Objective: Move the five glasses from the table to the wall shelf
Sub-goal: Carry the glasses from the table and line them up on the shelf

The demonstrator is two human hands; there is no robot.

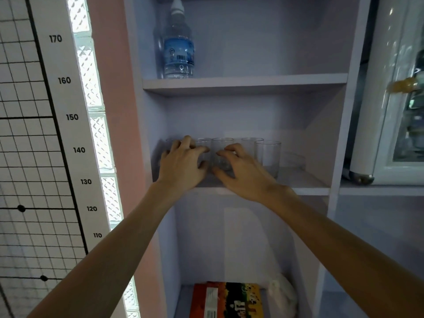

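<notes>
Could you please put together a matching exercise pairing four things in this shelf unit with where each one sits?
Things:
1. clear plastic water bottle with a blue label
2. row of clear drinking glasses
3. orange and black printed cardboard box
4. white height chart with black numbers

Places:
A. lowest compartment in view
B. on the wall left of the shelf unit
C. upper shelf, at its left side
D. middle shelf, where the left hand and right hand reach

Pairs: 1-C, 2-D, 3-A, 4-B
</notes>
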